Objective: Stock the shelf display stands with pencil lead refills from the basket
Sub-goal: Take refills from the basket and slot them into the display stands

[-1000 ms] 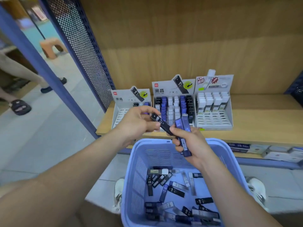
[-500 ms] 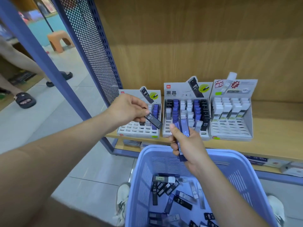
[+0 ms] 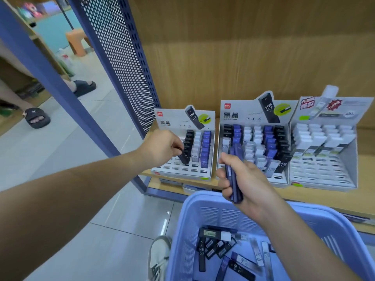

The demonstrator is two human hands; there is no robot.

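Note:
Three grey display stands sit on the wooden shelf: a left stand [image 3: 162, 172], a middle stand [image 3: 239, 113] and a right stand [image 3: 353, 159]. My left hand [image 3: 162, 148] pinches a black refill case [image 3: 185, 157] and holds it at the black column of the left stand. Over the basket's far rim, my right hand [image 3: 241, 179] grips a few blue refill cases [image 3: 235, 185] in front of the middle stand. The blue plastic basket [image 3: 194, 207] at the bottom holds several loose black, blue and clear refill cases [image 3: 221, 254].
A perforated blue metal panel [image 3: 121, 63] and a blue post [image 3: 50, 78] bound the shelf on the left. Another person's sandalled feet [image 3: 37, 118] stand on the tiled floor at far left. My white shoe [image 3: 158, 258] shows beside the basket. A lower shelf holds boxed stock [image 3: 178, 182].
My left hand carried the black refill case from near my right hand leftward and down into the left stand's black column. My right hand kept its blue cases; the view shifted left.

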